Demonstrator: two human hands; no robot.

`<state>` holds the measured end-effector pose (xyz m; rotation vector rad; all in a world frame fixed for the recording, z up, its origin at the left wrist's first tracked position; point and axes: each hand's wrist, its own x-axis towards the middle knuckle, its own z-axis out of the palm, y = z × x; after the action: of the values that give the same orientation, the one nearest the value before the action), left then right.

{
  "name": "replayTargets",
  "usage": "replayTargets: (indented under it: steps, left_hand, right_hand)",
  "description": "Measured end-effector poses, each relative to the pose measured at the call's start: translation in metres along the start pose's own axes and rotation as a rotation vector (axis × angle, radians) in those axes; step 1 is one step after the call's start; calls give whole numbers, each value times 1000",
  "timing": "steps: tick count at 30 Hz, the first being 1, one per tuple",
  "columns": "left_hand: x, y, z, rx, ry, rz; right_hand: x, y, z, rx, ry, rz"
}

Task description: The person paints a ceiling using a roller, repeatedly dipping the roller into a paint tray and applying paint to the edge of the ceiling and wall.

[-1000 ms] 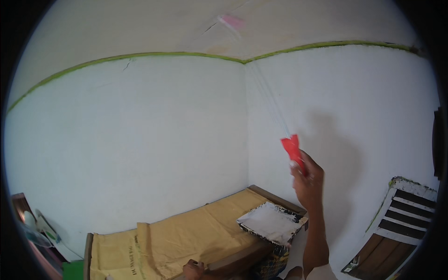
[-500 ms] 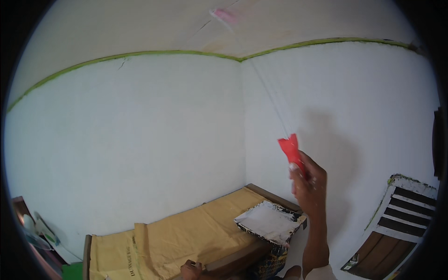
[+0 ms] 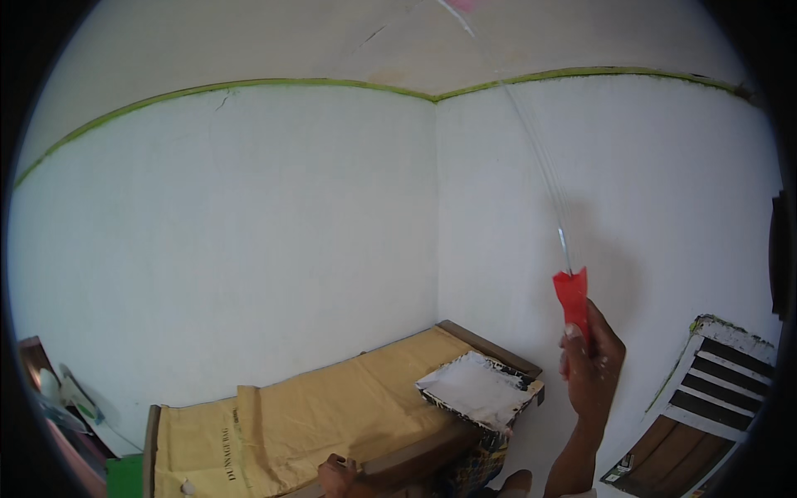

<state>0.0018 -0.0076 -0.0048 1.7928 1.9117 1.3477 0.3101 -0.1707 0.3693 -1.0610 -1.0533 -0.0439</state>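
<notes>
My right hand (image 3: 594,365) is raised in front of the right wall, wrapped round the red handle of a paint roller (image 3: 571,290). Its long thin metal rod reaches up to the ceiling, where the pink roller head shows only partly at the top edge of the view. Pale paint specks dot that hand. Low in the middle, my left hand (image 3: 336,478) is closed at the front wooden edge of a paper-covered piece of furniture; what its fingers hold, if anything, I cannot make out. A paint tray (image 3: 481,388), coated with white paint, rests on the far right corner of the furniture.
Brown paper (image 3: 332,415) covers the wooden-framed furniture (image 3: 153,440) along the left wall. Green trim (image 3: 315,82) runs between the white walls and the cracked ceiling (image 3: 249,41). A slatted white-and-brown panel (image 3: 714,390) stands at right. A fan-like object (image 3: 54,390) is at far left.
My right hand has moved right and down with the paint roller, and the roller head has slid right along the ceiling toward the top edge of view. My left hand stays at the wooden edge.
</notes>
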Motion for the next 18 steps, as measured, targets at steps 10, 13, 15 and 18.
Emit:
replayTargets:
  steps: [10,13,15,18]
  left_hand:
    - [1,-8,11,27,30,27]
    - [0,-7,4,-21,17,-45]
    - [3,-11,15,83,18,-20]
    - [4,-9,15,107,14,-17]
  right_hand:
    - [64,31,88,-6,-170,-189]
    - [78,38,124,15,-226,-241]
    - [95,39,139,17,-237,-255]
    - [117,48,160,-68,-218,-426]
